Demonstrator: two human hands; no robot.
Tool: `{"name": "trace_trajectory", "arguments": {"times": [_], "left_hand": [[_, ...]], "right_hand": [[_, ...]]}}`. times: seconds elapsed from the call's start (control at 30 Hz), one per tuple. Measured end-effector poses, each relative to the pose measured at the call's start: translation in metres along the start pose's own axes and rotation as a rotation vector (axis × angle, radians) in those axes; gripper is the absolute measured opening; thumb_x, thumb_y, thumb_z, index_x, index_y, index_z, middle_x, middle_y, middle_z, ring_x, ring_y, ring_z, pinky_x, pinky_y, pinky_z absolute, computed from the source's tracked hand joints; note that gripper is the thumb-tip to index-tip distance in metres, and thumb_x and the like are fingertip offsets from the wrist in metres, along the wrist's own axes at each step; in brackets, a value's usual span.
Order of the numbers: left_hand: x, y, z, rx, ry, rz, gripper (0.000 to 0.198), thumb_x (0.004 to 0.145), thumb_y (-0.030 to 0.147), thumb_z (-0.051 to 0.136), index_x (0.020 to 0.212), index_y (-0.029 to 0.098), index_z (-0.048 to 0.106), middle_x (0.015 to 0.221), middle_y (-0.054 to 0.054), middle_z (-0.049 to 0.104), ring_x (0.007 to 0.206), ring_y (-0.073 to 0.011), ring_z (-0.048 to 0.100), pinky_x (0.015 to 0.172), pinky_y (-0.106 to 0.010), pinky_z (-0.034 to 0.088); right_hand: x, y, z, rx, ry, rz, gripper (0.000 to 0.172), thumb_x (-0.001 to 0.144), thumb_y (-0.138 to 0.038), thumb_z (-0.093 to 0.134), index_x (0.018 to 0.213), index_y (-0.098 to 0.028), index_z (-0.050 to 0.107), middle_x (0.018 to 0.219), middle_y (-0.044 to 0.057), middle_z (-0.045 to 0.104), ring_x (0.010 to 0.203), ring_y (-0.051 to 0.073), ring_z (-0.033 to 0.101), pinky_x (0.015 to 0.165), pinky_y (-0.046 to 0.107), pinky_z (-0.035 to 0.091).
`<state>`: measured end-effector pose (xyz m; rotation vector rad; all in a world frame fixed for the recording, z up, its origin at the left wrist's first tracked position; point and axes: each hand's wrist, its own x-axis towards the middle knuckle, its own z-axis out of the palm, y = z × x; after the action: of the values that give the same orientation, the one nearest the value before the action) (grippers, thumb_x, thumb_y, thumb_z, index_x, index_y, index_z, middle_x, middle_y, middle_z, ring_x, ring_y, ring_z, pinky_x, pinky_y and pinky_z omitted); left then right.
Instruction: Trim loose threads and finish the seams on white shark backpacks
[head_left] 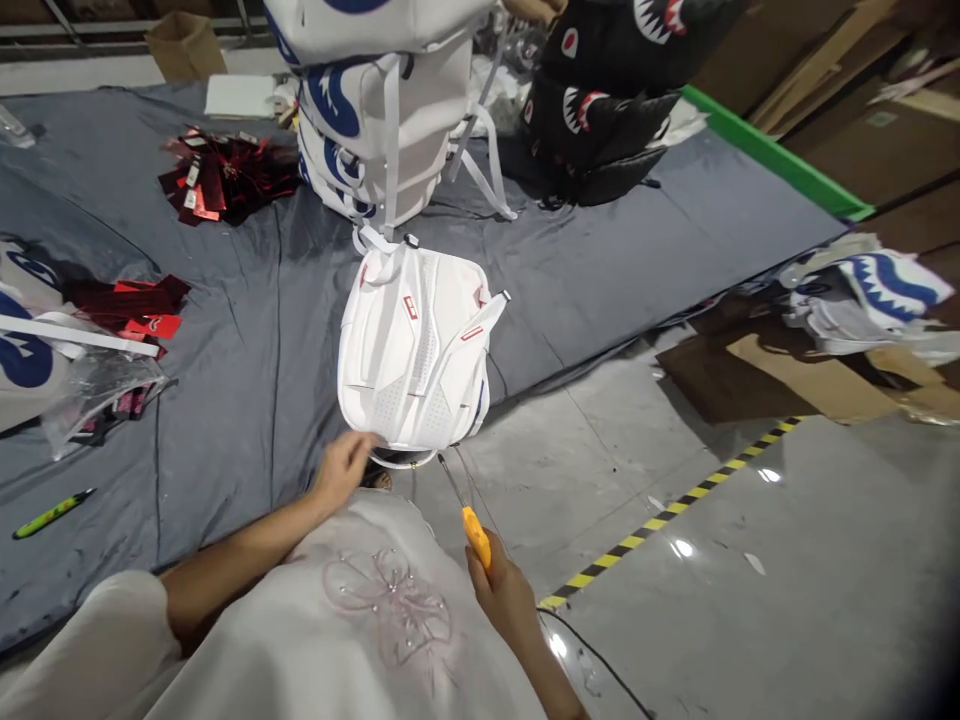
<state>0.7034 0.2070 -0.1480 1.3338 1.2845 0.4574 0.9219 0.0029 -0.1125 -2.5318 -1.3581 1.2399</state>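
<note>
A white backpack (416,350) lies at the table's front edge, its shoulder straps and padded back facing up. My left hand (346,468) is closed at the near edge of the backpack, fingers pinching the rim by a white strip (405,462). In my right hand (504,590) is an orange-handled tool (477,537) with a thin metal shaft, like a soldering iron. Its dark tip points up toward the backpack's near edge, and I cannot tell whether they touch.
Stacked white-and-blue bags (420,120) and black bags (600,130) stand behind. Red tags (225,175) lie left of them; a green pen (52,515) is nearer. Right of the table are a cardboard box (720,385) and a black cord (600,655).
</note>
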Motion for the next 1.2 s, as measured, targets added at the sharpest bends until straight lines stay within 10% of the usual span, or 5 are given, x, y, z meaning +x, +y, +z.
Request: {"name": "trace_trajectory", "arguments": {"times": [0.27,0.47,0.83,1.03,1.2], "left_hand": [[-0.015,-0.028,0.029,0.678,-0.335,0.074,0.076,0.086,0.023,0.060,0.154,0.012,0.028,0.160,-0.020,0.029,0.148,-0.0361,0.029,0.116,-0.054,0.035],[0.014,-0.013,0.052,0.967,-0.279,-0.050,0.048,0.099,0.040,0.049,0.140,0.014,0.046,0.139,-0.018,0.052,0.127,-0.0308,0.054,0.104,-0.052,0.048],[0.015,0.011,0.063,0.929,-0.238,0.096,0.024,0.097,0.029,0.052,0.118,0.024,0.062,0.125,-0.007,0.059,0.101,-0.0208,0.064,0.083,-0.036,0.055],[-0.026,0.001,0.081,1.026,-0.263,0.299,0.051,0.083,0.007,0.055,0.132,0.020,0.058,0.158,-0.015,0.028,0.140,-0.0416,0.034,0.096,-0.051,0.049],[0.001,-0.003,0.069,1.008,-0.392,0.368,0.029,0.093,0.019,0.052,0.119,0.019,0.065,0.125,-0.013,0.060,0.122,-0.0288,0.053,0.097,-0.042,0.048]], "right_hand": [[0.018,-0.005,0.009,0.073,0.011,-0.042,0.052,0.097,-0.046,0.028,0.133,-0.020,0.054,0.083,0.006,0.072,0.073,0.025,0.068,0.064,0.031,0.042],[0.023,0.003,0.019,0.125,0.141,-0.133,0.058,0.093,-0.052,0.029,0.130,-0.020,0.059,0.082,0.008,0.073,0.071,0.026,0.069,0.062,0.031,0.044],[0.071,0.005,0.014,0.645,0.092,-0.059,0.061,0.078,-0.080,0.046,0.091,-0.022,0.057,0.062,0.001,0.065,0.058,0.020,0.065,0.059,0.030,0.052],[0.106,0.001,-0.010,0.516,0.024,-0.040,0.052,0.077,-0.075,0.046,0.084,-0.024,0.053,0.055,-0.002,0.061,0.048,0.020,0.061,0.048,0.029,0.047],[0.088,-0.001,-0.022,0.320,-0.048,0.007,0.047,0.087,-0.063,0.040,0.102,-0.022,0.056,0.056,-0.001,0.063,0.048,0.021,0.063,0.047,0.027,0.042]]}}
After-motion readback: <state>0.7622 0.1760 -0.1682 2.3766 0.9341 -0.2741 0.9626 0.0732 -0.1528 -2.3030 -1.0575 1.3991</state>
